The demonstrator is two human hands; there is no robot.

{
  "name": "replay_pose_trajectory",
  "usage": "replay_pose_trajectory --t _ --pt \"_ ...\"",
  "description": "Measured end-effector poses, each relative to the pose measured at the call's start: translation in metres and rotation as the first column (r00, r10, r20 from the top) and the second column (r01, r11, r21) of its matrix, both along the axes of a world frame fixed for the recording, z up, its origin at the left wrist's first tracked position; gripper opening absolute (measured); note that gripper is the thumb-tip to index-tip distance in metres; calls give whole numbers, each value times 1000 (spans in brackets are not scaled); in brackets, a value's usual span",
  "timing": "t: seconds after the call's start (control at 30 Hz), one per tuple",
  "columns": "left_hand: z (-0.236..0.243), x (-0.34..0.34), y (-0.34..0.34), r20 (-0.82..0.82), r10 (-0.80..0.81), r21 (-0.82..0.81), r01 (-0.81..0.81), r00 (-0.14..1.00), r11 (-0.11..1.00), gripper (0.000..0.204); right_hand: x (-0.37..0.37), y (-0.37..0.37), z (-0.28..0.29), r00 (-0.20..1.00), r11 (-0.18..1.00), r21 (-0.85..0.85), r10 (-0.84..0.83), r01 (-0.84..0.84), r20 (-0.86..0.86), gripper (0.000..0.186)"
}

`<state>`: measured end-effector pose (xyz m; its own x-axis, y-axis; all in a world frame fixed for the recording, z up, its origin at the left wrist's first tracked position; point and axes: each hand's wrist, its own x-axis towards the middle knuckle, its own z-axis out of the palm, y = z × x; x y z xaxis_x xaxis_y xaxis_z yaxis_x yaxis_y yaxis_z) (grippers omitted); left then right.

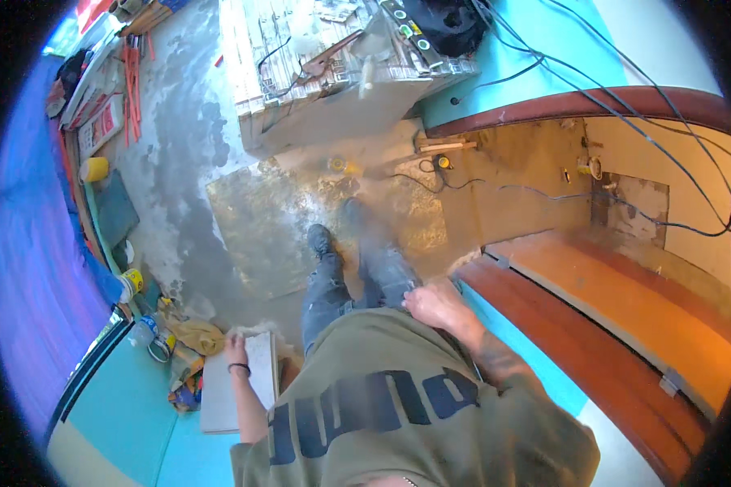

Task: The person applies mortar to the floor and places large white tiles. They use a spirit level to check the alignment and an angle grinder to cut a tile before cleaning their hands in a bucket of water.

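My left hand (pixel 235 351), with a dark wristband, has its fingers curled on the upper edge of a pale flat board (pixel 240 399) leaning among several pieces at lower left. My right hand (pixel 430 307) is at the thigh of my grey-blue jeans, fingers closed on something I cannot make out. Below me my dark shoes (pixel 320 242) stand on a speckled, dusty sheet (pixel 252 223) on the floor. Beside the board lie a crumpled tan sack (pixel 195 333) and buckets (pixel 158 345). A haze or lens smudge blurs part of the middle.
Ahead stands a block of wrapped boxes (pixel 260 81) with a level (pixel 410 32) and tools on top. Cables (pixel 593 97) hang at right over a recess with a reddish-brown ledge (pixel 577 325). Red sticks (pixel 134 89) and containers line a blue sheet (pixel 41 243) at left.
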<state>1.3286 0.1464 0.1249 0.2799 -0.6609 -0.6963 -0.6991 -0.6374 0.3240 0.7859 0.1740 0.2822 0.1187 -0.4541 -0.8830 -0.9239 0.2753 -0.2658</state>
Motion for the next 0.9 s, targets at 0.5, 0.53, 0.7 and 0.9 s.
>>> replay_pose_trajectory --t 0.5,0.53,0.7,0.9 --pt "-27 -131 -231 -17 -534 -126 528 845 840 52 4 79 -18 599 588 -118 -792 800 117 42" --pt "-18 -163 -245 -2 -595 -119 591 804 798 53 -6 65 -7 627 624 -77 -779 777 20 42" --pt "6 -277 -315 -48 -792 -187 773 609 606 53 -2 26 -136 510 591 69 -744 804 431 38" --pt "24 -396 -361 -129 -926 -384 843 356 378 50 23 40 -255 707 728 -2 -666 686 240 34"
